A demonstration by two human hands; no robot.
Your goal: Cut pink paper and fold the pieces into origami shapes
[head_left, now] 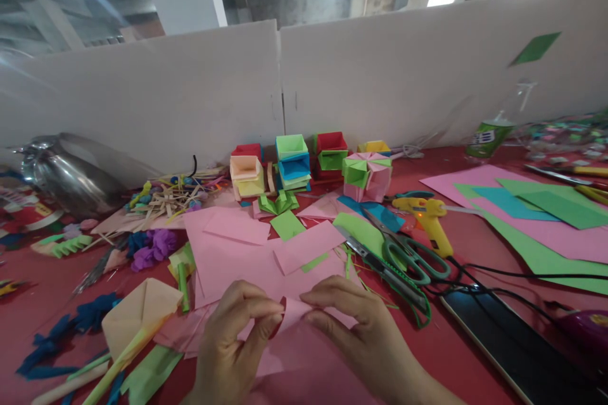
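Near the front of the table, both hands pinch a small piece of pink paper [293, 316] that looks curled or folded. My left hand [235, 335] has its thumb and forefinger closed on the paper's left end. Opposite it, my right hand [354, 326] grips the right end between thumb and fingers. Under and beyond the hands lie larger pink sheets [228, 266]. A loose pink strip [311, 247] and a green paper square [287, 224] rest on them. Just right of the sheets are a box cutter [384, 272] and green-handled scissors [413, 259].
Folded paper boxes [294, 168] stand along the white partition [403, 76]. A yellow glue gun [430, 218], its cord and a phone [513, 348] lie right. Coloured sheets [503, 196] and a bottle [491, 136] are farther right. A metal jug [71, 174] and craft scraps fill the left.
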